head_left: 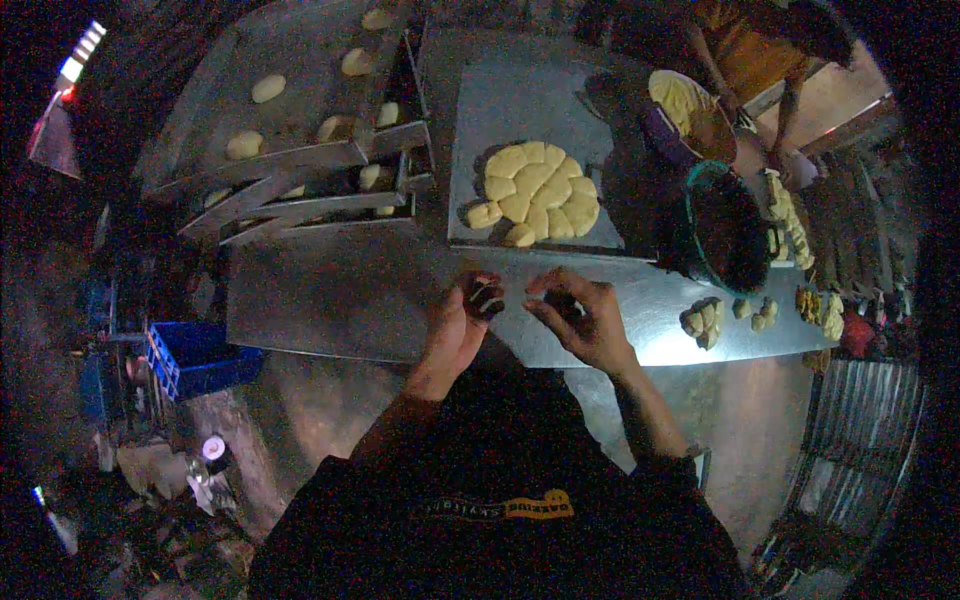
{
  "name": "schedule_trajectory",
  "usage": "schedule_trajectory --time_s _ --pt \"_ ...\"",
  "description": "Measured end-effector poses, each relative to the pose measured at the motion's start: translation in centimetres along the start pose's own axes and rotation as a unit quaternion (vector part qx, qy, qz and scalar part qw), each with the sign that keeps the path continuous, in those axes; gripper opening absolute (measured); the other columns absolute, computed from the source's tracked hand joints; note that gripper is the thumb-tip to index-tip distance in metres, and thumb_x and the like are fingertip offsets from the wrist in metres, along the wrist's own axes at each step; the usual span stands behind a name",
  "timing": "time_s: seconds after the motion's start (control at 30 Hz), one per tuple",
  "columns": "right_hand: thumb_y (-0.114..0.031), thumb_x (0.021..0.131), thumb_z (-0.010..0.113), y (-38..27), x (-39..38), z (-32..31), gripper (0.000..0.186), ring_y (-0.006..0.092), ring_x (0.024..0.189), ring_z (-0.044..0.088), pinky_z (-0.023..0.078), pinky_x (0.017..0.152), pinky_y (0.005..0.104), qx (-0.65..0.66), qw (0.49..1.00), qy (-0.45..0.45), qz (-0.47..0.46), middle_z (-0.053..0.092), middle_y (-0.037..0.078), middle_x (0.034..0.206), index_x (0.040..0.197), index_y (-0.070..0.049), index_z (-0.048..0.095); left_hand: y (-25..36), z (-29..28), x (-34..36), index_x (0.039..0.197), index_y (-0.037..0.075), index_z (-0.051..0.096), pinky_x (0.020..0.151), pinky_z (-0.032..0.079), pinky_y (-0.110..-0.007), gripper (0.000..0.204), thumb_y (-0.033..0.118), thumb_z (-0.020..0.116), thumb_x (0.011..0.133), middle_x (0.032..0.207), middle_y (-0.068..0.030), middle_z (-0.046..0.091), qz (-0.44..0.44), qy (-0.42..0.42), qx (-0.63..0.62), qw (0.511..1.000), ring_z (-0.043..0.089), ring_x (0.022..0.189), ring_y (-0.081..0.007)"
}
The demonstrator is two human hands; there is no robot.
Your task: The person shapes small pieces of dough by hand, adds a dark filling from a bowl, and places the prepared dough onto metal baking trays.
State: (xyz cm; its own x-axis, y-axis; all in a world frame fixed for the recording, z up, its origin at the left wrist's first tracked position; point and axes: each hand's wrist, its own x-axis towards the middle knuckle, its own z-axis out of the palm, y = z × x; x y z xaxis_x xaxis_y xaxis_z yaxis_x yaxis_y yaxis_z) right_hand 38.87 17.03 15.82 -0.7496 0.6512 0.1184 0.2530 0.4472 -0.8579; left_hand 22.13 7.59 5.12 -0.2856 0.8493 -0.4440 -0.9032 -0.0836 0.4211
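Note:
Both my hands are raised over the near edge of the metal table (330,300), a short gap apart. The fingers of my left hand (458,325) curl inward; whether they hold something is too dark to tell. My right hand (590,325) has its fingers bent and its fingertips drawn together towards the left hand, with anything between them too small to make out. Just beyond both hands lies a metal tray (490,105). A round cluster of pale dough pieces (540,190) sits on it, with two smaller lumps at its near left edge.
Stacked metal trays (300,150) with spaced dough balls (268,88) stand at the far left. A green-rimmed tub (725,225) and dough lumps (703,322) are on the right. Another person (745,60) works at the far right. A blue crate (200,360) sits at the left.

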Motion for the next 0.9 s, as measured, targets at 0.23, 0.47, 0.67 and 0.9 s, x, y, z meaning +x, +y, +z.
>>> schedule_trajectory --time_s 0.23,0.47,0.67,0.9 --pt "-0.009 0.079 0.076 5.2 1.6 2.0 0.029 0.0292 0.103 0.062 0.052 0.088 0.0407 -0.076 0.991 -0.010 -0.110 0.066 0.011 0.107 0.108 -0.013 0.071 -1.3 0.3 -1.0 0.123 0.003 0.059 0.089 0.050 -0.039 0.073 0.068 0.037 0.097 0.115 -0.0084 0.065 -0.065 -0.035 0.033 0.997 0.062 0.104 -0.0213" --pt "-0.008 0.079 0.073 8.9 3.4 1.6 0.022 0.0282 0.099 0.064 0.053 0.086 0.0383 -0.036 0.964 -0.206 -0.162 0.068 0.009 0.104 0.101 -0.010 0.072 0.0 -2.6 -2.8 0.141 0.005 0.048 0.106 0.041 -0.045 0.080 0.069 0.028 0.098 0.133 -0.0119 0.058 -0.186 -0.166 -0.002 0.969 0.053 0.124 -0.0239" --pt "-0.006 0.081 0.069 10.8 11.3 3.2 0.015 0.0282 0.095 0.067 0.054 0.086 0.0359 -0.044 0.968 -0.205 -0.138 0.071 0.009 0.098 0.095 -0.007 0.072 3.1 -3.8 -6.8 0.134 0.008 0.054 0.107 0.039 -0.047 0.063 0.058 0.038 0.100 0.134 -0.0127 0.058 -0.015 -0.109 -0.002 0.994 0.053 0.124 -0.0277" --pt "-0.009 0.080 0.062 20.6 20.7 7.6 0.031 0.0342 0.112 0.061 0.049 0.100 0.0440 -0.292 0.843 -0.336 -0.303 0.064 0.014 0.124 0.110 -0.007 0.068 5.3 -10.5 -8.9 0.128 0.008 0.054 0.101 0.044 -0.048 0.048 0.047 0.044 0.102 0.134 -0.0124 0.058 0.081 -0.039 -0.100 0.991 0.056 0.120 -0.0309"
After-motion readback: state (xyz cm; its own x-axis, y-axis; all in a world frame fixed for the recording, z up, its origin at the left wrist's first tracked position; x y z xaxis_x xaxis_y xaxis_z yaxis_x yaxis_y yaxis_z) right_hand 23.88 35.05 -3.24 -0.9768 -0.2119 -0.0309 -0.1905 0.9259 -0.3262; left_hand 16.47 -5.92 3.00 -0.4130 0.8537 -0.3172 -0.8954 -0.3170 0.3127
